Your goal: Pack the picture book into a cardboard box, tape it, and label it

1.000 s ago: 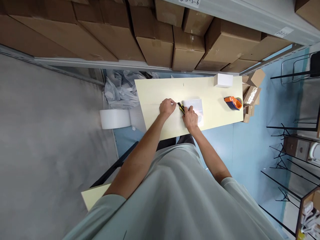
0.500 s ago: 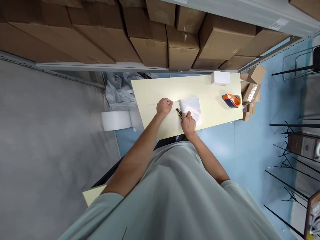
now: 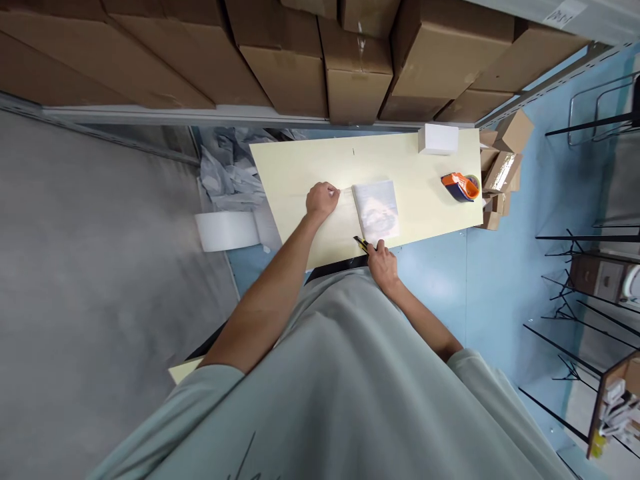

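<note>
A flat white package in shiny clear wrap (image 3: 379, 208) lies on the cream tabletop (image 3: 305, 163) between my hands. My left hand (image 3: 323, 201) is left of it, thumb and fingers pinched on a thin whitish strip that runs toward the package's upper left corner. My right hand (image 3: 383, 265) is at the near edge of the table, just below the package. Its fingers are closed around a yellow-and-black utility knife (image 3: 362, 245), whose tip points left and away from me, by the package's lower left corner.
A white box (image 3: 438, 139) and an orange-and-blue tape dispenser (image 3: 460, 187) are on the table's right part. Cardboard boxes (image 3: 357, 93) fill the shelf beyond the table. At the left stands a white roll (image 3: 227, 231) beside crumpled grey plastic (image 3: 233, 167). More cartons (image 3: 503, 173) lie at right.
My right hand has drawn the utility knife back toward me, off the package to the table's near edge. My left hand keeps its pinch. The whole view has shifted slightly.
</note>
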{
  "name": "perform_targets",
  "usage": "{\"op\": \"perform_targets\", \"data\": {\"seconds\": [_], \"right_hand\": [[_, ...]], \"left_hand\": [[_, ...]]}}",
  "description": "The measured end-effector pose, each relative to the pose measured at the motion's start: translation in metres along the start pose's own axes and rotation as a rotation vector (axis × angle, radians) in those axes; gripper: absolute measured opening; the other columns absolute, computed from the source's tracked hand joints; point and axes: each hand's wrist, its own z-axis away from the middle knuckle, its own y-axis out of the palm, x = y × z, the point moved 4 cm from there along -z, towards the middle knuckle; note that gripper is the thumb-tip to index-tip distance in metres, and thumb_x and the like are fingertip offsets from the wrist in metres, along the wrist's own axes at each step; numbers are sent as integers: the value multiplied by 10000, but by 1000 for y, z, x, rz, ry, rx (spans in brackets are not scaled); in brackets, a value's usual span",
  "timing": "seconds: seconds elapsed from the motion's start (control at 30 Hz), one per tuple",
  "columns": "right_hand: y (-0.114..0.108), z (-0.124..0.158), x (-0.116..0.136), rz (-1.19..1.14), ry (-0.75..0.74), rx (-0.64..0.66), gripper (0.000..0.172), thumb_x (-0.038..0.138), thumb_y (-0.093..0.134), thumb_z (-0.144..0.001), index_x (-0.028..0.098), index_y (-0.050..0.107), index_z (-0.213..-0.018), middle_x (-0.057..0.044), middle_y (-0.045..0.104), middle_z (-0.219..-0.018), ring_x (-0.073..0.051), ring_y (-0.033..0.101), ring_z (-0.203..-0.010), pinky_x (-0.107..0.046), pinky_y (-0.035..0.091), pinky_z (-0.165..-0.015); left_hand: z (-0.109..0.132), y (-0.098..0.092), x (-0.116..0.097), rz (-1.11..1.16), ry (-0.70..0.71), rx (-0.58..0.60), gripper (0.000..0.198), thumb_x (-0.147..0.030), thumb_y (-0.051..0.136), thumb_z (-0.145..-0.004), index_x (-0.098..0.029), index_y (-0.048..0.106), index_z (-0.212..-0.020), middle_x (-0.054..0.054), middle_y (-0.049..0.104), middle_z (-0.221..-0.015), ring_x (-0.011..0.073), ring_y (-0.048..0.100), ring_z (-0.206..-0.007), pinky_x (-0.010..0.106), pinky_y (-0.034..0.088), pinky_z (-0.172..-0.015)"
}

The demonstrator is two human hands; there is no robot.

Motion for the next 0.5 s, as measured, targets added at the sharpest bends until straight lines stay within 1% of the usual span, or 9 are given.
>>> {"op": "perform_targets", "data": {"seconds": [0.13,0.23,0.3,0.4,0.47,0.5], "right_hand": [[9,9,-8,10,-7,58,456,71,374,-1125,210,610,-1490,-189,612,-1411,-226,727,-1141,-338,628,-963],[9,14,-11,7,-29,105,456,70,402,-1115,216,613,-1492,-186,615,-1428,-229,727,-1151,-345,628,-965],[6,19,-12,10,-64,121,445,69,413,-1108,209,626,-1473,-181,622,-1432,-231,731,-1144,-352,621,-968],[-4,30,-19,-10,-121,83,384,109,474,-1101,194,647,-1433,-174,632,-1423,-247,727,-1145,-364,598,-987],[-13,38,-32,-61,-103,19,344,194,545,-1106,193,646,-1435,-166,640,-1412,-259,721,-1143,-360,582,-990],[-18,40,-41,-95,-73,-19,347,242,572,-1108,194,641,-1445,-161,644,-1408,-262,721,-1133,-356,575,-982]], "left_hand": [[5,-2,-3,12,-4,-9,118,-326,717,-994,-233,757,-1055,104,767,-1227,288,700,-1135,415,534,-1056],[9,-3,-5,35,-14,-17,120,-308,697,-990,-233,750,-1066,107,764,-1216,288,693,-1131,420,528,-1063],[11,-4,-5,53,-32,-29,115,-294,672,-987,-231,740,-1056,103,769,-1154,286,693,-1124,414,529,-1059],[14,-5,-4,113,-83,-23,128,-273,608,-992,-235,718,-1046,61,766,-979,251,710,-1035,361,549,-995],[16,-5,-3,174,-121,-6,138,-264,579,-992,-234,702,-1045,30,753,-900,213,719,-933,314,560,-932],[17,-6,-3,206,-136,4,139,-261,577,-988,-232,698,-1050,22,754,-898,195,724,-891,295,563,-904]]}}
